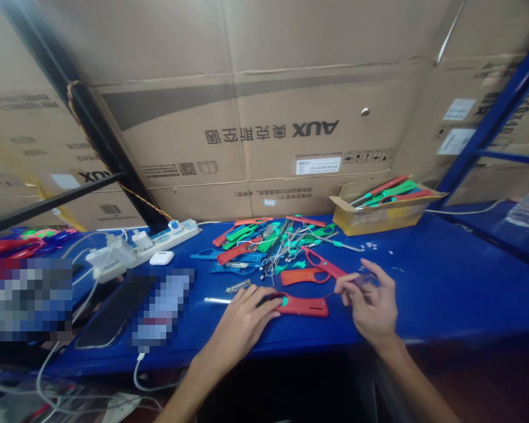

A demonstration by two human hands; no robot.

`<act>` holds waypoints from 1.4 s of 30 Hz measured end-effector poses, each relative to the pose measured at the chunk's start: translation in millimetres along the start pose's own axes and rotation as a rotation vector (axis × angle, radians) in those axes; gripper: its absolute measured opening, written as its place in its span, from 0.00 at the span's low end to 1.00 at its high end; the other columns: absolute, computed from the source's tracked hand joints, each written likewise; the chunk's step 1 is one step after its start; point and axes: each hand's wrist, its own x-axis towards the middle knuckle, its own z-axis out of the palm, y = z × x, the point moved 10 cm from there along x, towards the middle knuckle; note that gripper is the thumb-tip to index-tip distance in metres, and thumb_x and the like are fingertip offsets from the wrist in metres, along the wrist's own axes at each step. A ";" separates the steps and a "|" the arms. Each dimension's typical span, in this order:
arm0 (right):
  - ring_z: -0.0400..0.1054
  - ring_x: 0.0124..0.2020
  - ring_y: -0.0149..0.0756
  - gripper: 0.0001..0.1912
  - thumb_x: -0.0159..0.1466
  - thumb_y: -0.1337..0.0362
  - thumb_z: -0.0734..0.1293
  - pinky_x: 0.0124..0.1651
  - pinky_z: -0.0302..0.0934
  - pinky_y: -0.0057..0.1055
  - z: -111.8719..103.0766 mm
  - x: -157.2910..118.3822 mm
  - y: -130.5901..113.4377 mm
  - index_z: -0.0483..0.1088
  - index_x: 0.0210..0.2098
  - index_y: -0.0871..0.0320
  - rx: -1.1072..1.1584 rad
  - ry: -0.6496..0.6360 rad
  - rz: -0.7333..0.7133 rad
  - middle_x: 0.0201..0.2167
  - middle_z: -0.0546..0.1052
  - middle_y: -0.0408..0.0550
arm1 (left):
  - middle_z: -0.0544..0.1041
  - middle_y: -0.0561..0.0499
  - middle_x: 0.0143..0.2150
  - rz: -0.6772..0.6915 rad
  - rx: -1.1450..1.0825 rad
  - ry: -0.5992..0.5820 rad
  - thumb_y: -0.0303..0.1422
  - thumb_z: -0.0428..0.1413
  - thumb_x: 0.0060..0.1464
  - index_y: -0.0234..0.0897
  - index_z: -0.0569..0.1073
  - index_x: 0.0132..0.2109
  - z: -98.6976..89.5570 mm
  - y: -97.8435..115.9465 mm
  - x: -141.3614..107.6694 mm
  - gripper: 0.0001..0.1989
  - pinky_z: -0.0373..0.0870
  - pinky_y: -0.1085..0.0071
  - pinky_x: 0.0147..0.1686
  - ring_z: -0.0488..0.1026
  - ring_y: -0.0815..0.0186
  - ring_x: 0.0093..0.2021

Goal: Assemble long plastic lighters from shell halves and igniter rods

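Observation:
My left hand [249,314] is closed over the trigger end of a red long-neck lighter [306,305], holding it down on the blue table. The lighter's metal tube [217,301] sticks out to the left of that hand. In my right hand [374,302] is a small screwdriver with a clear, purplish handle [365,279], pinched between the fingers. Its thin shaft points left toward the red body; whether the tip touches it I cannot tell. Just beyond lie an orange lighter shell [302,277], a pinkish-red shell [326,263] and a clear fuel tank [238,286].
A pile of lighter shells, tubes and wires [273,244] covers the table's middle. Behind it on the right stands an open carton [379,217] of lighters. A power strip [145,249], white earbud case [161,258] and blurred phone [163,308] are at left. Cardboard [255,135] backs the table.

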 end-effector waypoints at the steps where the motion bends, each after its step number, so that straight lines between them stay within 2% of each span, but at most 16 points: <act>1: 0.66 0.19 0.28 0.21 0.73 0.63 0.64 0.22 0.66 0.26 0.4 0.0 0.0 0.56 0.63 0.50 0.002 -0.008 -0.001 0.29 0.78 0.41 | 0.77 0.46 0.58 -0.002 -0.002 -0.005 0.35 0.48 0.74 0.43 0.75 0.59 0.7 -0.3 0.1 0.15 0.71 0.54 0.54 0.74 0.57 0.51; 17: 0.67 0.19 0.26 0.21 0.75 0.65 0.63 0.26 0.68 0.24 11.9 2.7 -11.0 0.57 0.64 0.50 -0.086 -0.136 -0.052 0.28 0.77 0.38 | 0.77 0.46 0.57 -0.009 0.010 -0.001 0.36 0.48 0.74 0.42 0.75 0.59 2.5 -0.9 -0.3 0.16 0.71 0.53 0.54 0.74 0.57 0.50; 42: 0.67 0.20 0.25 0.23 0.74 0.67 0.64 0.26 0.68 0.22 9.8 2.2 -7.6 0.59 0.65 0.48 -0.063 -0.114 -0.047 0.29 0.77 0.38 | 0.77 0.46 0.57 0.002 -0.021 0.023 0.34 0.50 0.73 0.42 0.76 0.59 3.0 -2.1 -2.0 0.14 0.70 0.52 0.56 0.75 0.57 0.50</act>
